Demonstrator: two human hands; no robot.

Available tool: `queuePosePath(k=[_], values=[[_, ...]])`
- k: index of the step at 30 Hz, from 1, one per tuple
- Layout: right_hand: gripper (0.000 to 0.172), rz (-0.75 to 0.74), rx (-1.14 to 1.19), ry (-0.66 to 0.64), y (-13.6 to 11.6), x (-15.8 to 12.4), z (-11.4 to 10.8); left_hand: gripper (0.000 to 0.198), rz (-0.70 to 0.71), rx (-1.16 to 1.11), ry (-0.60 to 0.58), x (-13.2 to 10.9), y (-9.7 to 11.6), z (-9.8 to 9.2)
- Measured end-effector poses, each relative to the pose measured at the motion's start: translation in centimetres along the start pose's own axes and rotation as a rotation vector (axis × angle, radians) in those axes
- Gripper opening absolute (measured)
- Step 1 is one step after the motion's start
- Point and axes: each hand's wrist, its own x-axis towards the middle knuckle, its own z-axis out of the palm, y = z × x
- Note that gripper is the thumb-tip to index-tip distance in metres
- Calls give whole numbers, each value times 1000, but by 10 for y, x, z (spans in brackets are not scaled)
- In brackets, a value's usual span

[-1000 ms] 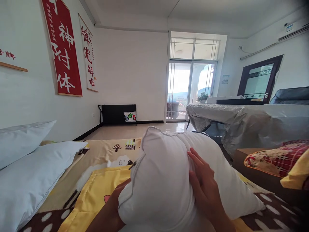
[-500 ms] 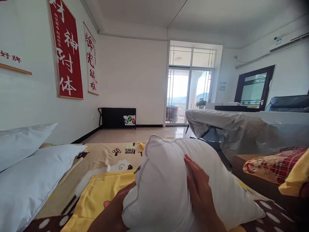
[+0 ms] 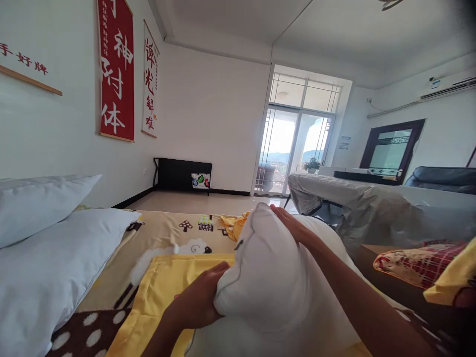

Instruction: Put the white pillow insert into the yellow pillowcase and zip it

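Observation:
A plump white pillow (image 3: 271, 282) stands on end on the bed in front of me. My left hand (image 3: 199, 300) grips its near left edge, fingers curled into the fabric. My right hand (image 3: 293, 225) lies over the pillow's top far corner, fingers bent around it. Under the pillow lies a yellow pillowcase (image 3: 167, 277) spread flat on the patterned bedspread (image 3: 174, 233).
Two white pillows (image 3: 48, 248) are stacked at the left against the wall. A bench (image 3: 394, 272) at the right carries a red plaid cushion (image 3: 416, 263) and yellow cloth. Beyond are a plastic-covered table (image 3: 357, 198), a black rack (image 3: 182, 173) and balcony doors.
My right hand slid from the pillow's side up to its far top corner. My left hand came further into view gripping the near edge. The camera moved right and closer.

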Motion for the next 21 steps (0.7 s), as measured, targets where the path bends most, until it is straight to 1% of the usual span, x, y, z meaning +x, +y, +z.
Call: queuePosePath(k=[2,3,5,7,9,11,13,14,16,18,19,21], values=[[70,44,25,-111,-2,-2,10,58,-47,-27,29,-1,-19,-7],[71,37,49,-185,-5,-5,13,66,-78,-28,41,-2,-29,-11],[69,-18,74,-276,-13,-8,18,80,-148,-7,54,-6,-45,-16],[65,-78,86,-357,-20,-7,17,92,-199,25,52,-9,-55,-19],[71,-152,104,-454,-24,-4,13,97,-214,38,45,-10,-59,-20],[83,-237,87,-540,-23,-1,11,91,-205,31,54,-9,-64,-18],[89,-311,8,-571,-22,-2,14,77,-208,-4,69,-6,-74,-12],[86,-332,-48,-565,-23,-4,19,70,-219,-37,74,-4,-82,-9],[74,-345,-160,-524,-29,-12,33,58,-262,-99,97,-1,-104,1],[62,-346,-251,-476,-37,-24,51,52,-315,-114,148,0,-127,10],[59,-350,-286,-454,-42,-31,59,51,-341,-102,177,0,-137,14],[61,-389,-349,-403,-50,-46,73,50,-385,-73,216,-2,-152,20]])
